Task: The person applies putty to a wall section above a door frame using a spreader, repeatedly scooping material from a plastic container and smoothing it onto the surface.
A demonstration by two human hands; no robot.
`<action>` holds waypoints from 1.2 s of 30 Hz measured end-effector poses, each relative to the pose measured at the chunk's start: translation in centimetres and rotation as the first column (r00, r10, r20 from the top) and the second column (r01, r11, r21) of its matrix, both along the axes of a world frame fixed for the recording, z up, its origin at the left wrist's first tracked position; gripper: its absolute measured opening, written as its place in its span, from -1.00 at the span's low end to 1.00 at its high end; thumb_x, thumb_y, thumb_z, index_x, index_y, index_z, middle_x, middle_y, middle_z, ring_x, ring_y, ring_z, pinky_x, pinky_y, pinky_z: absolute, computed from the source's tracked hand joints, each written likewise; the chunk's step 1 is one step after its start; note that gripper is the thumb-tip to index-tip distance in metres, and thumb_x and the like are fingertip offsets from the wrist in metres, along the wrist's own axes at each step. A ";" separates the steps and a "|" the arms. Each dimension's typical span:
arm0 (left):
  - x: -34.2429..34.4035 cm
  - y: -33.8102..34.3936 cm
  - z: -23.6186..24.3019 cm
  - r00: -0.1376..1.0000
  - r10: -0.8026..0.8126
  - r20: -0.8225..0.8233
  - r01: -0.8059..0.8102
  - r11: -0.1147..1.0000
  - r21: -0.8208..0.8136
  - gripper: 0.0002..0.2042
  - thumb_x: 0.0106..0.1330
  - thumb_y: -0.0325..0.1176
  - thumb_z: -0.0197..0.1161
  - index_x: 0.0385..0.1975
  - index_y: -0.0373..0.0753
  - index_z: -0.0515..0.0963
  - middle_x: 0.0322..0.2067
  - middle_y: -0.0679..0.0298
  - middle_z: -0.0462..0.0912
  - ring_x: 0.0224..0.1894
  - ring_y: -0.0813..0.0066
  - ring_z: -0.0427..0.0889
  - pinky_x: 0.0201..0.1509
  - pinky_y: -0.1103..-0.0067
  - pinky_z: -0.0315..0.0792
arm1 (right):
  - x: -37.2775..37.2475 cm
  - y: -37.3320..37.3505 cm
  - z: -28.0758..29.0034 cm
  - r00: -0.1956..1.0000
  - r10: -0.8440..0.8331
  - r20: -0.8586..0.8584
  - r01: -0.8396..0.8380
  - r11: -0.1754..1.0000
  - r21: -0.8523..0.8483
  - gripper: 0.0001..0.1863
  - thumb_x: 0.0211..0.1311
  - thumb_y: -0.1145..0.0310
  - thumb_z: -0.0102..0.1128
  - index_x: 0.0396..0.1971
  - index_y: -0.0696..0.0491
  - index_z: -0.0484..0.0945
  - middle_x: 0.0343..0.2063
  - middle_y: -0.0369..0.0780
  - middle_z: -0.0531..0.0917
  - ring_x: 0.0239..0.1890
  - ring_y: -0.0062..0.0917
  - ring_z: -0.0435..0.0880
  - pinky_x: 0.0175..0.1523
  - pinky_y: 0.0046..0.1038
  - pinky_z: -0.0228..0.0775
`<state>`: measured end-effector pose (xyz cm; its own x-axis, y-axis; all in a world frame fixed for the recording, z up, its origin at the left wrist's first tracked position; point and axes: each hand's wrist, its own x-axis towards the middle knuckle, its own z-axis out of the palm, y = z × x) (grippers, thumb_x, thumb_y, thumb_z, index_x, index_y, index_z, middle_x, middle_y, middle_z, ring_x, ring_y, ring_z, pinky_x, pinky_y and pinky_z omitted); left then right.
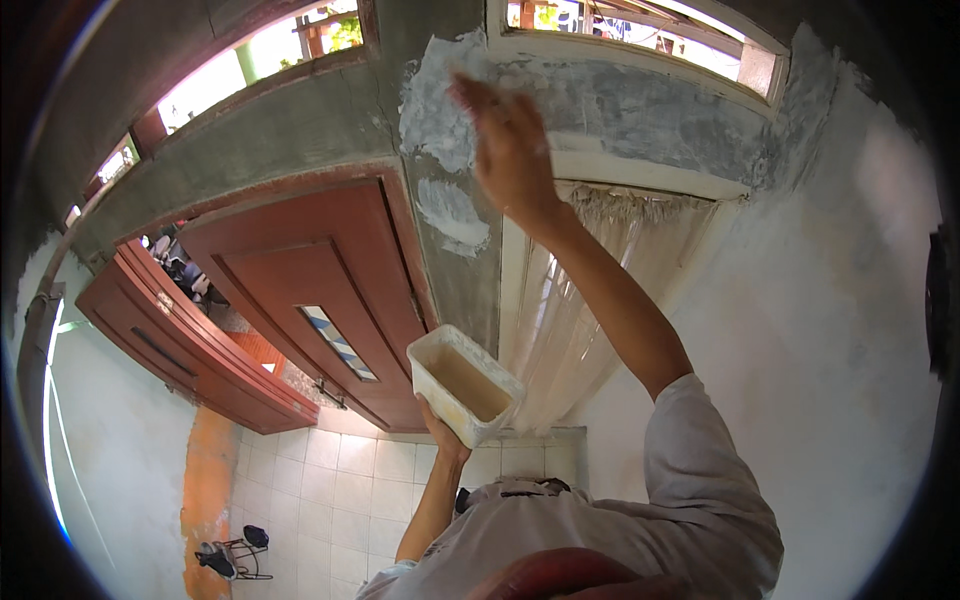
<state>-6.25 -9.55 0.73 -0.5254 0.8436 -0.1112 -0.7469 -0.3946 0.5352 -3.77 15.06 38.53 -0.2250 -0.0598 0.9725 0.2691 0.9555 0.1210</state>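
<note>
So the off-white tub (pixel 440 400) is being held up by the left hand (pixel 447 432), fingers wrapped around its lower side and palm underneath, with some pale stuff inside. The right hand (pixel 515 165) is raised way above it, in front of the whitish patch (pixel 432 115) on the grey wall (fingers are pretty smeared by blur, so whether anything is pinched, or the wall touched, can't be told). Just right of that hand, a window opening (pixel 640 42) is set above a grey smeared strip (pixel 650 105). Part of the sheer curtain (pixel 600 290) below is blocked by the right forearm. Left of the tub, 2 reddish-brown door leaves (pixel 270 250) are seen, 1 with a patterned pane (pixel 338 342). Below and left of the left hand, a small black rack (pixel 250 562) is parked on white floor tiles (pixel 350 490).
</note>
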 end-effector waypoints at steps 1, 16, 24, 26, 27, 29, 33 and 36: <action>0.0 -0.4 0.7 1.000 0.014 0.018 -0.014 1.000 -0.018 -0.15 0.51 0.42 -0.21 0.56 -0.14 0.10 0.46 0.14 0.30 0.46 0.12 0.35 0.51 0.23 0.30 | 0.4 -0.1 1.2 0.990 0.030 -0.134 -0.030 1.000 0.001 -0.32 0.17 0.66 0.21 0.35 -0.01 0.47 0.09 -0.12 0.60 0.10 -0.17 0.58 0.21 -0.08 0.43; -0.2 -0.7 0.8 0.996 0.073 0.047 -0.073 0.997 -0.015 -0.18 0.54 0.39 -0.23 0.55 -0.15 0.12 0.44 0.14 0.34 0.44 0.14 0.38 0.50 0.24 0.33 | -3.5 0.7 0.7 0.952 -0.120 0.283 0.013 0.936 0.351 -0.41 0.21 0.54 0.24 0.27 -0.13 0.54 0.05 -0.19 0.61 0.05 -0.24 0.57 0.15 -0.05 0.50; -0.1 -0.6 1.0 0.993 0.105 0.060 -0.102 0.994 -0.042 -0.16 0.52 0.41 -0.20 0.55 -0.16 0.13 0.43 0.15 0.36 0.43 0.16 0.39 0.49 0.25 0.33 | -4.1 1.0 -6.5 0.903 -0.312 0.294 0.200 0.914 0.354 -0.34 0.20 0.47 0.27 0.36 0.02 0.43 0.06 -0.13 0.61 0.09 -0.17 0.57 0.16 -0.07 0.52; -0.2 -0.6 0.6 0.990 0.107 0.090 -0.106 0.994 -0.014 -0.15 0.51 0.41 -0.19 0.54 -0.17 0.14 0.42 0.14 0.36 0.41 0.16 0.40 0.48 0.26 0.34 | -3.8 0.2 -12.6 0.859 -0.296 0.417 0.154 0.928 0.341 -0.34 0.20 0.42 0.29 0.35 0.09 0.42 0.07 -0.09 0.60 0.11 -0.14 0.57 0.17 -0.07 0.51; -0.3 -0.6 0.5 0.990 0.101 0.097 -0.099 0.995 -0.023 -0.15 0.51 0.41 -0.19 0.54 -0.17 0.14 0.42 0.14 0.36 0.41 0.16 0.40 0.48 0.26 0.34 | -3.3 0.1 -15.0 0.825 -0.329 0.459 0.164 0.917 0.363 -0.34 0.20 0.39 0.30 0.35 0.11 0.42 0.09 -0.07 0.59 0.12 -0.14 0.57 0.18 -0.06 0.51; -0.9 -0.9 0.2 0.991 0.092 0.100 -0.087 0.995 -0.052 -0.15 0.50 0.42 -0.18 0.54 -0.18 0.15 0.42 0.13 0.37 0.41 0.15 0.41 0.47 0.28 0.35 | -3.0 -0.6 -17.2 0.740 -0.312 0.596 0.158 0.942 0.296 -0.41 0.23 0.33 0.30 0.29 0.08 0.47 0.10 -0.11 0.57 0.08 -0.23 0.58 0.12 -0.14 0.51; -1.2 -2.0 -0.3 0.981 0.149 0.128 -0.138 0.986 -0.097 -0.15 0.50 0.42 -0.18 0.52 -0.18 0.18 0.41 0.12 0.38 0.40 0.13 0.42 0.47 0.26 0.36 | -2.2 -2.7 -13.8 0.855 -0.133 0.501 0.084 0.989 0.120 -0.46 0.26 0.37 0.25 0.28 0.02 0.51 0.16 -0.18 0.53 0.10 -0.28 0.56 0.14 -0.12 0.46; -1.2 -2.1 -0.1 0.982 0.149 0.117 -0.139 0.986 -0.089 -0.16 0.51 0.41 -0.19 0.53 -0.17 0.17 0.41 0.13 0.38 0.41 0.12 0.42 0.47 0.24 0.36 | -3.1 -2.1 -5.1 0.964 -0.078 0.255 0.042 0.988 0.146 -0.45 0.26 0.44 0.21 0.30 0.00 0.50 0.18 -0.20 0.50 0.10 -0.26 0.54 0.18 -0.04 0.41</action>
